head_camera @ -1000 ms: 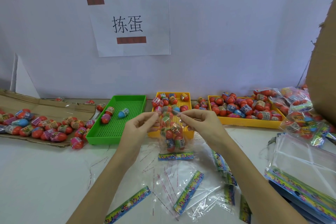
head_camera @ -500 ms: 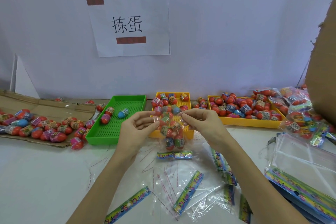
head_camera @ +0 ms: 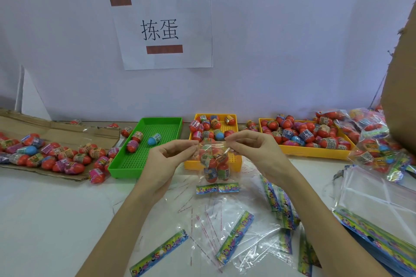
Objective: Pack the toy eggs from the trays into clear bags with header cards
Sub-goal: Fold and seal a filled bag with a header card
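A clear bag (head_camera: 214,165) holding several toy eggs hangs upside down above the table, its colourful header card (head_camera: 217,188) at the bottom. My left hand (head_camera: 167,159) pinches the bag's upper left edge and my right hand (head_camera: 252,149) pinches the upper right edge. Behind the bag stands a small yellow tray (head_camera: 234,161) with several eggs. To its left, a green tray (head_camera: 144,162) holds three eggs. A larger yellow tray (head_camera: 315,152) piled with eggs sits at the right.
Loose eggs (head_camera: 51,155) lie on flattened cardboard (head_camera: 56,130) at the left. Empty clear bags with header cards (head_camera: 234,234) and red-striped strips litter the near table. Filled bags (head_camera: 373,141) pile up at the right beside a stack of empty bags (head_camera: 378,213) and a cardboard box (head_camera: 403,96).
The bag of eggs has risen slightly off the table, with both hands keeping their pinch on its top edge and moving a little closer together.
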